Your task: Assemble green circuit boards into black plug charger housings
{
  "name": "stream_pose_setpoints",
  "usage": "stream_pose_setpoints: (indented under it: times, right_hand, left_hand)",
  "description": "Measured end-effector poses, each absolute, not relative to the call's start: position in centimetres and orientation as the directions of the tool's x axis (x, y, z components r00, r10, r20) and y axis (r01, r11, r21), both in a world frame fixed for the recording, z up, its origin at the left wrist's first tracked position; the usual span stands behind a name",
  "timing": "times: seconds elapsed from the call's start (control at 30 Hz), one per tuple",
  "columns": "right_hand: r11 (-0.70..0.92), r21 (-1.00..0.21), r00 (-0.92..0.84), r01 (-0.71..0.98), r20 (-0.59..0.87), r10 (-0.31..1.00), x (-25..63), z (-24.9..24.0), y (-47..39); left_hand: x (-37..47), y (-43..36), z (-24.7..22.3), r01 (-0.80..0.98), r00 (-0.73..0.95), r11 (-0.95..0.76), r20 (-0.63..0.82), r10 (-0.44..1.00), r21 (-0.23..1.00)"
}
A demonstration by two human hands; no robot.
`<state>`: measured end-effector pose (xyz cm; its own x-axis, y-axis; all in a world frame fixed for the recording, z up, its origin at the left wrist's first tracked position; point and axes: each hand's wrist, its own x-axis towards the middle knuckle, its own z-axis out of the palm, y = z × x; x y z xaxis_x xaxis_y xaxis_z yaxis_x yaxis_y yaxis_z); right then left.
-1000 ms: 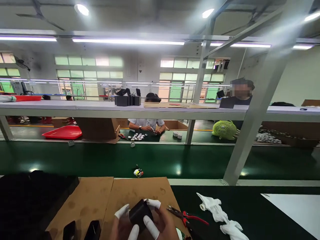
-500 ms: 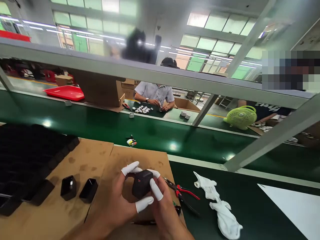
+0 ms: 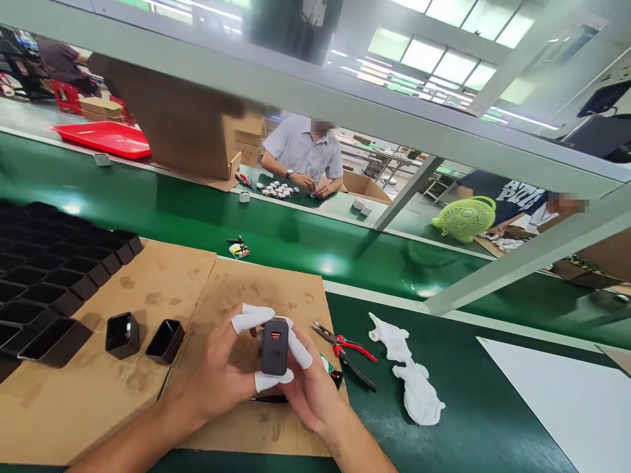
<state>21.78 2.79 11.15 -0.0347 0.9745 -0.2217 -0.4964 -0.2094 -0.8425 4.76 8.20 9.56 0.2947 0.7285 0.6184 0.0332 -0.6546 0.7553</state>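
Note:
A small black charger case (image 3: 275, 355) with an orange slot in its face is held between both hands, that face towards me. My left hand (image 3: 221, 378) pinches it from above and below, with white finger cots on the tips. My right hand (image 3: 313, 387), also wearing finger cots, grips its right side. Beneath the hands lies cardboard (image 3: 266, 282). By my right hand is a partly hidden green and black part (image 3: 332, 371). Red-and-black pliers (image 3: 345, 351) lie just right of it. Two open black cases (image 3: 122, 335) stand on the cardboard to the left.
Many open black cases (image 3: 54, 269) are massed at the left. White gloves (image 3: 414, 381) and a white sheet (image 3: 552, 394) lie on the right. A small component (image 3: 239, 248) sits on the green belt (image 3: 296, 230). Beyond a metal frame (image 3: 428, 131), a person (image 3: 305, 157) works near a green fan (image 3: 467, 219).
The black charger case has been turned so its slotted face points straight at me. Both hands still hold it. The camera has tilted down, and the case now appears slightly higher.

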Motion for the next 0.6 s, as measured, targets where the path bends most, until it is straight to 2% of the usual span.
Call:
stream_pose_setpoints:
  times: [0.2, 0.3, 0.4, 0.5, 0.53, 0.6]
  right_hand:
    - [-0.129, -0.921, 0.003, -0.367, -0.14, 0.99, 22.6, 11.4, 3.1]
    - [-0.039, -0.971, 0.075, -0.237, -0.058, 0.995, 23.4, 11.3, 3.7]
    - [0.091, -0.996, 0.179, -0.024, 0.086, 0.98, 25.1, 11.7, 6.3]
    - [0.175, -0.95, 0.215, 0.258, 0.233, 0.948, 27.6, 12.7, 11.5]
    - [0.178, -0.918, 0.213, 0.355, 0.264, 0.941, 28.4, 13.1, 13.8]
    - [0.148, -0.835, 0.2, 0.53, 0.292, 0.935, 29.8, 13.7, 18.8]
  left_hand:
    - [5.3, 9.0, 8.8, -0.075, 0.246, -0.761, 0.751, 0.612, 0.644]
    - [5.4, 9.7, 8.2, -0.082, 0.249, -0.755, 0.747, 0.617, 0.651]
    - [5.1, 10.2, 8.6, 0.025, 0.156, -0.724, 0.713, 0.684, 0.689]
    - [5.1, 9.6, 11.3, 0.093, 0.029, -0.711, 0.712, 0.701, 0.697]
    - [5.2, 9.0, 12.7, 0.076, 0.057, -0.719, 0.717, 0.695, 0.691]
    - [5.7, 7.5, 15.9, -0.091, 0.195, -0.8, 0.798, 0.57, 0.593]
